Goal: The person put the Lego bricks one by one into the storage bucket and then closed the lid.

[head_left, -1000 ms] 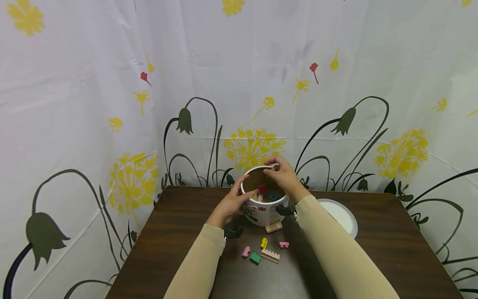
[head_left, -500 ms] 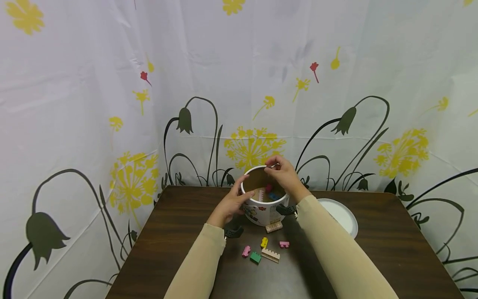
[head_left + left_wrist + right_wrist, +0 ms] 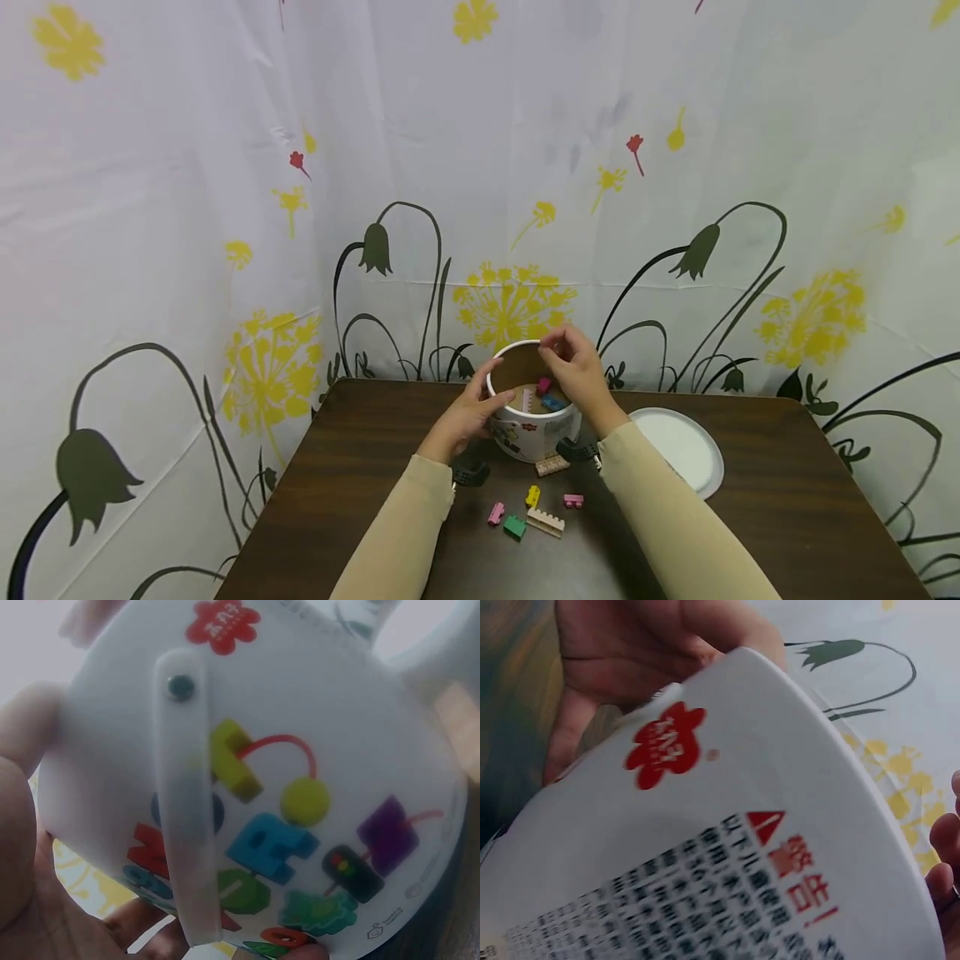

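A white round bucket [image 3: 534, 440] with printed pictures and a strap handle [image 3: 184, 795] stands open-topped near the table's back. My left hand [image 3: 471, 414] holds its left side, thumb over the rim and fingers spread on the wall. My right hand [image 3: 577, 371] is at the far right rim, fingers curled there and thumb on the inner side; in the right wrist view its fingertips [image 3: 946, 832] show just past the rim. Inside lie a magenta brick [image 3: 543, 386], a blue brick [image 3: 553, 402] and a long pale brick [image 3: 527, 401].
Before the bucket lie a green brick [image 3: 514, 527], a yellow brick [image 3: 532, 497], two pink bricks [image 3: 497, 513] and a beige brick [image 3: 545, 522]. Another beige brick [image 3: 552, 465] sits by its base. A white round lid [image 3: 684, 446] lies right, partly behind the right sleeve. A flowered curtain [image 3: 420, 125] hangs behind.
The magenta brick has shifted right and lower inside the bucket, and the blue brick shows more fully. Both hands keep their places at the bucket. The head view has tilted slightly upward.
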Motion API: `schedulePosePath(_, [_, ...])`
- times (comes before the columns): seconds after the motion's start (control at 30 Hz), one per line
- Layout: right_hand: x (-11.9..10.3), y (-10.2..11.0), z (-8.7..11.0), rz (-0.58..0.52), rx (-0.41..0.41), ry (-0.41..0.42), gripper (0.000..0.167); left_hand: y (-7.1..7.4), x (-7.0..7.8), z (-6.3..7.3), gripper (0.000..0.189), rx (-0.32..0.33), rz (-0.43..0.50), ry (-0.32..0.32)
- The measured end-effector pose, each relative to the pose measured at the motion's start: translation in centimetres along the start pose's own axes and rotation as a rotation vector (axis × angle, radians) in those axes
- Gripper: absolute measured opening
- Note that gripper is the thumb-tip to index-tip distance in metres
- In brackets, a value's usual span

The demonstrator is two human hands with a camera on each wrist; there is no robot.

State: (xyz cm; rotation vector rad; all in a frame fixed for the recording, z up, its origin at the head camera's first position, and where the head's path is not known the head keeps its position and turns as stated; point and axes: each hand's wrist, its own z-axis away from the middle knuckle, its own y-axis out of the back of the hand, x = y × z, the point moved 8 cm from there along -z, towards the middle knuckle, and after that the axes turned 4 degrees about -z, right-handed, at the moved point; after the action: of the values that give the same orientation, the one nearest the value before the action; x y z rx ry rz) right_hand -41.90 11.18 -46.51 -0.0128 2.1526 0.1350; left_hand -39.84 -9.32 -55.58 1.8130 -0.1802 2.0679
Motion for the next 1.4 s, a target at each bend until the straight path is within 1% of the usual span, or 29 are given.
schedulePosePath(0.13, [-0.9, 0.2, 0.8, 0.000, -0.034, 0.014, 0.007, 0.1, 0.6, -0.2, 0.078, 0.005, -0.005, -0.010])
schedulePosePath(0.23, [-1.3, 0.4, 2.1, -0.003, -0.058, 0.005, 0.008, 0.2, 0.8, -0.3, 0.078, 0.003, -0.007, -0.012])
schedulePosePath(0.37, [-1.2, 0.9, 4.9, 0.008, -0.067, -0.017, 0.010, 0.2, 0.5, -0.1, 0.079, -0.003, -0.009, -0.005])
schedulePosePath(0.43, [-1.5, 1.0, 6.3, 0.016, -0.070, 0.005, 0.010, 0.1, 0.3, 0.1, 0.078, 0.000, -0.005, -0.002])
schedulePosePath(0.6, [-2.9, 1.3, 9.5, -0.004, -0.082, 0.089, 0.014, -0.1, 0.0, 0.1, 0.077, -0.007, 0.003, -0.004])
schedulePosePath(0.67, [-3.3, 1.3, 10.5, -0.015, -0.090, 0.088, 0.016, -0.3, -0.1, 0.1, 0.077, -0.010, 0.004, -0.004])
schedulePosePath(0.73, [-3.6, 1.2, 11.4, -0.007, -0.095, 0.065, 0.018, -0.3, -0.2, 0.1, 0.078, -0.008, 0.007, -0.003])
schedulePosePath(0.87, [-4.0, 0.7, 13.4, 0.004, -0.120, 0.048, 0.018, -0.3, -0.3, 0.2, 0.078, 0.012, 0.003, 0.002])
schedulePosePath(0.97, [-4.0, -0.1, 15.4, 0.011, -0.159, 0.063, 0.019, -0.3, -0.4, 0.2, 0.076, 0.028, -0.013, 0.001])
schedulePosePath(1.1, [-3.4, -0.9, 18.2, 0.063, -0.204, 0.078, 0.027, -0.3, -0.3, 0.3, 0.074, 0.045, -0.039, -0.008])
schedulePosePath(1.17, [-2.8, -0.9, 19.3, 0.090, -0.204, 0.059, 0.031, -0.3, -0.2, 0.3, 0.073, 0.059, -0.055, -0.014])
schedulePosePath(1.23, [-2.1, -0.8, 20.3, 0.097, -0.192, 0.021, 0.032, -0.3, -0.2, 0.3, 0.072, 0.073, -0.068, -0.014])
schedulePosePath(1.33, [-0.8, -0.7, 21.4, 0.050, -0.173, -0.061, 0.029, -0.1, -0.2, 0.2, 0.071, 0.093, -0.078, -0.009])
schedulePosePath(1.4, [0.1, -0.7, 22.0, -0.018, -0.164, -0.109, 0.024, -0.1, -0.2, 0.2, 0.069, 0.099, -0.081, -0.006])
